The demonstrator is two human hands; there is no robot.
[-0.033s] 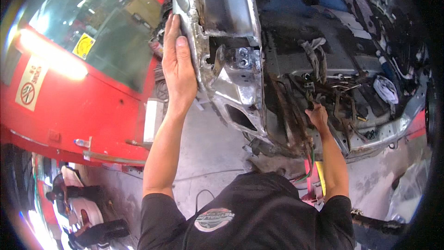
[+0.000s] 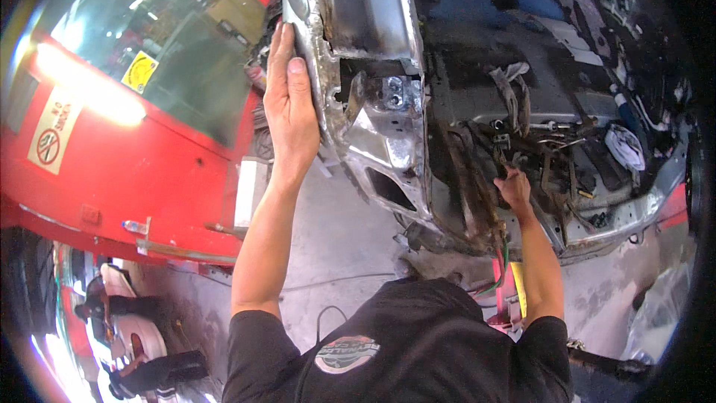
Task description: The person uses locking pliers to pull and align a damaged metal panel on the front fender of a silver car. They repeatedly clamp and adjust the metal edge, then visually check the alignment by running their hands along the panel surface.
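Note:
My left hand (image 2: 293, 116) lies along the outer side of a bare metal car body section (image 2: 384, 138), fingers stretched out and holding nothing. That section has ragged cut edges and a dark rectangular opening. My right hand (image 2: 514, 188) reaches down to the car floor (image 2: 466, 89), its fingers curled at a cluster of rusty metal pieces and tools (image 2: 552, 145). What those fingers grip is too small and dark to make out. Just left of this hand stands a rusty, torn metal strip (image 2: 471, 198). A grey cloth strip (image 2: 513, 86) lies beyond it.
A red wall (image 2: 171, 172) with a window runs along the left, with a white box (image 2: 250, 192) by it. A white bundle (image 2: 624, 147) lies on the car floor at right. Hoses (image 2: 501, 269) hang below the sill. Another person (image 2: 160, 373) is at lower left.

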